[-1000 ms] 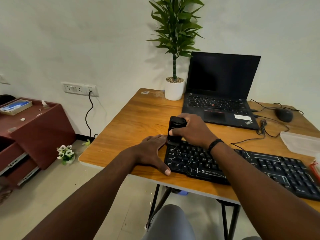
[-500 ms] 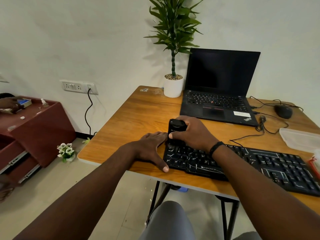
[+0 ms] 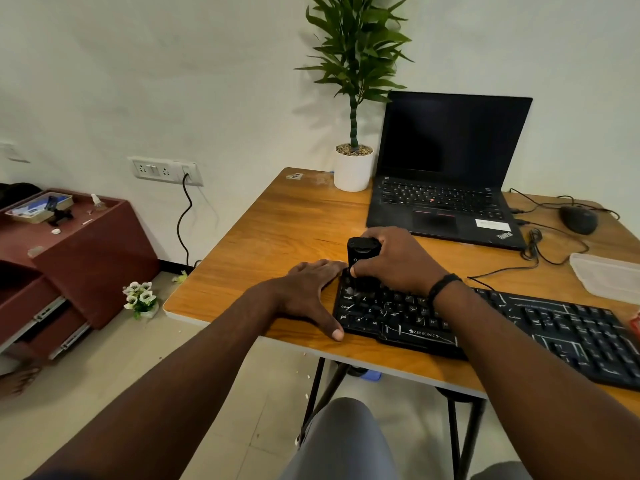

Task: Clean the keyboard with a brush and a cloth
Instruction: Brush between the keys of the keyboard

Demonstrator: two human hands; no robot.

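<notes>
A: What's on the wooden desk (image 3: 277, 233)?
B: A black keyboard (image 3: 519, 327) at its near edge, with an open laptop (image 3: 446, 174) behind it.
A: And the hands?
B: The right hand (image 3: 398, 261) grips a black brush (image 3: 360, 261) upright on the keyboard's left end. The left hand (image 3: 311, 289) lies flat, fingers straight, against that end.

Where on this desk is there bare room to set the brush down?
Free: the wood between the potted plant, the laptop and the left hand. Crowded: the cables between mouse, keyboard and plastic container.
</notes>
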